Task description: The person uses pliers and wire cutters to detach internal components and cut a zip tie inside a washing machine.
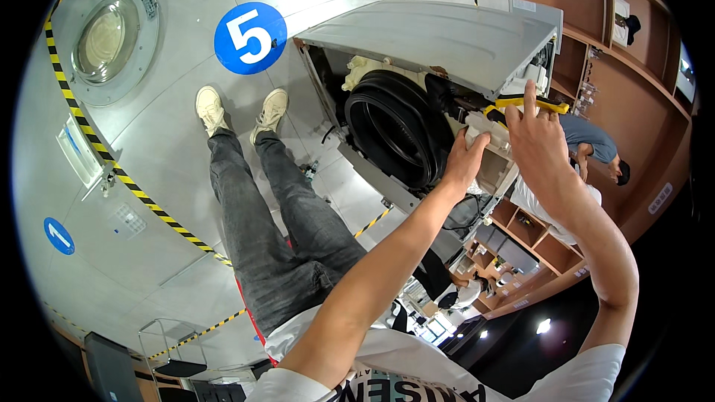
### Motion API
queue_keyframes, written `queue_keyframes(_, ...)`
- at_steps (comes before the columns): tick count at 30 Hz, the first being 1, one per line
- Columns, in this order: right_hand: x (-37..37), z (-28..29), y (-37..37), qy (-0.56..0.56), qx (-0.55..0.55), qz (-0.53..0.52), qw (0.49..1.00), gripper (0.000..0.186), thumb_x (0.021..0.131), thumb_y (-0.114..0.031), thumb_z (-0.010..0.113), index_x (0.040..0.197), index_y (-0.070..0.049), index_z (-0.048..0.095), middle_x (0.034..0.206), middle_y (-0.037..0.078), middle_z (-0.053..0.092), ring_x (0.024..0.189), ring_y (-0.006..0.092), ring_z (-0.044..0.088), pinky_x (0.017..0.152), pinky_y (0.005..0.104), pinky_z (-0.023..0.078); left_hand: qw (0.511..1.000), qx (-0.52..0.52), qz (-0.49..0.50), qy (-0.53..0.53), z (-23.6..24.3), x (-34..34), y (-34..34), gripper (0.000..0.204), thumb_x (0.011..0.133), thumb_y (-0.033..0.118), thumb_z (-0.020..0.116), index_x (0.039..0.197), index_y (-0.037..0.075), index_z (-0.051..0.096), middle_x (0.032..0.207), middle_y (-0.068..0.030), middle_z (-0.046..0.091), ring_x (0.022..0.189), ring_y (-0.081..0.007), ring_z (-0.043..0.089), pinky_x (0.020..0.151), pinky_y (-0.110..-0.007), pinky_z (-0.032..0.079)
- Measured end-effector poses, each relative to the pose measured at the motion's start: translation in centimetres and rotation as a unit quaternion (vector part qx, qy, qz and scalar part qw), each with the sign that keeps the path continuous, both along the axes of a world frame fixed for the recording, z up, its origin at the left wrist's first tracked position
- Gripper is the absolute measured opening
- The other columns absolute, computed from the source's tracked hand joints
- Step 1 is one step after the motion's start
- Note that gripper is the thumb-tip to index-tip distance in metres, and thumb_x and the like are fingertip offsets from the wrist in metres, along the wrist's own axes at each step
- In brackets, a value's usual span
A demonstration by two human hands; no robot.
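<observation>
A washing machine stands with its front panel off, showing the black door gasket and the drum. My left hand grips a white plastic part at the machine's upper front corner, just right of the gasket. My right hand is beside it, closed around a yellow-handled tool whose tip points into the machine under the grey top lid. The tool's tip is hidden behind the machine's parts. The two hands are a few centimetres apart.
My legs in dark jeans and pale sneakers stretch across the grey floor. A removed front panel with round door lies far left. Yellow-black tape, a blue round floor marker, wooden shelves, and two other people to the right.
</observation>
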State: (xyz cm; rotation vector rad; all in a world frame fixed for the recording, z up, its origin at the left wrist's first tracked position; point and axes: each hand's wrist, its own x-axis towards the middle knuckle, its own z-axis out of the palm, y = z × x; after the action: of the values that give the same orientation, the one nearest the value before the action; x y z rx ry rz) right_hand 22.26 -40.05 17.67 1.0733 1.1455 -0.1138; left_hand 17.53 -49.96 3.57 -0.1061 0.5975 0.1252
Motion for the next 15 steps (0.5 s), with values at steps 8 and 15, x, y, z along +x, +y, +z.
queue_keyframes(8, 1.6, 1.9, 1.4, 0.090, 0.053, -0.055, 0.993, 0.026, 0.079, -0.011, 0.067, 0.103, -0.003, 0.062, 0.114, 0.017, 0.053, 0.113, 0.0286, 0.054, 0.105, 0.0387, 0.039, 0.981, 0.154, -0.089, 0.076, -0.1, 0.2, 0.2, 0.063, 0.090, 0.040, 0.062, 0.134, -0.003, 0.050, 0.126, -0.0214, 0.059, 0.126, -0.0320, 0.048, 0.104, -0.036, 0.040)
queue_keyframes(15, 2.2, 2.3, 2.0, 0.106, 0.021, 0.008, 0.994, 0.022, 0.080, -0.011, 0.064, 0.100, -0.003, 0.062, 0.109, 0.017, 0.056, 0.113, 0.0303, 0.054, 0.114, 0.0481, 0.030, 0.982, 0.156, 0.003, 0.109, 0.1, 1.1, -0.7, 0.076, 0.088, 0.030, 0.067, 0.140, -0.012, 0.032, 0.134, -0.0271, 0.043, 0.123, -0.0347, 0.046, 0.107, -0.039, 0.037)
